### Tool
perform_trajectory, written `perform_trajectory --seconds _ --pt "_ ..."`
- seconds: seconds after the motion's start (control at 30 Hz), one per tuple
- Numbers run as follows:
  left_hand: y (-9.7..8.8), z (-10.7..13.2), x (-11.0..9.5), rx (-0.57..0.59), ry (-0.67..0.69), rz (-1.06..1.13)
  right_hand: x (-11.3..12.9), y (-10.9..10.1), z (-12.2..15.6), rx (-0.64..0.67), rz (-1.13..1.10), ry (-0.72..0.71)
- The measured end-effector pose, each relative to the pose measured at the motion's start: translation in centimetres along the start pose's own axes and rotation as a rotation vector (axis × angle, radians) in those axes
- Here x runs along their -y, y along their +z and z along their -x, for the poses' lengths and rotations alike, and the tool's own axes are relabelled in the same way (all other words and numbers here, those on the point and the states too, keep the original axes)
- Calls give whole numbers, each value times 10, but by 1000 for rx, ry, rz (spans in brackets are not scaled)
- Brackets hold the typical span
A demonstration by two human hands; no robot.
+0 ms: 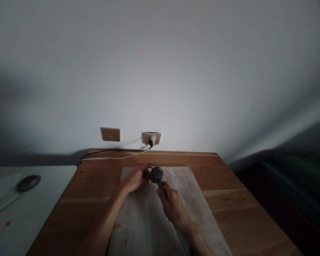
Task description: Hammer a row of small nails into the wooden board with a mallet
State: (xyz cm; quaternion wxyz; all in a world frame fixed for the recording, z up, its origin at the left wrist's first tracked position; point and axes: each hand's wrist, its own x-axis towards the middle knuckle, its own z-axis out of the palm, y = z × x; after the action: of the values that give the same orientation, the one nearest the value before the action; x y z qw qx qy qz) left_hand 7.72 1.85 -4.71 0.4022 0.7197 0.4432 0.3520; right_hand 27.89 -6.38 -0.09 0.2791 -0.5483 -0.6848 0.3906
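My right hand (172, 204) is wrapped round the handle of a hammer (156, 174), whose dark round head points up toward the camera. Close beside that head, my left hand (138, 177) is closed in a pinch near the far edge of a worn, whitish wooden board (138, 224). What its fingertips hold, if anything, is hidden by the fingers and the hammer head. Several thin nails (176, 176) show at the far end of the board, just right of the hammer.
Under the board is a brown wooden table (237, 209) against a white wall. Black and white cables run along its back edge to a wall socket (156, 136). At left stands a white table (50, 199) with a dark round object (28, 183) on it.
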Motion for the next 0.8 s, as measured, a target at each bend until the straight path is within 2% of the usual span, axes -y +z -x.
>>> perform_trajectory --seconds 0.17,0.33,0.43,0.53,0.67,0.8 --pt "-5 1 -10 27 -35 28 -5 -1 10 6 -9 41" --pt "-25 5 -20 52 -73 -56 -20 -6 40 22 -72 142" --pt "-41 10 -28 161 -112 -168 -33 -6 54 -11 -68 179" --pt "-49 15 -33 271 -97 -229 -42 -7 58 -28 -43 162" --pt "-45 17 -31 302 -78 -270 -45 -10 59 -59 -29 90" --pt "-37 17 -29 310 -74 -320 -48 -10 60 -93 -49 109"
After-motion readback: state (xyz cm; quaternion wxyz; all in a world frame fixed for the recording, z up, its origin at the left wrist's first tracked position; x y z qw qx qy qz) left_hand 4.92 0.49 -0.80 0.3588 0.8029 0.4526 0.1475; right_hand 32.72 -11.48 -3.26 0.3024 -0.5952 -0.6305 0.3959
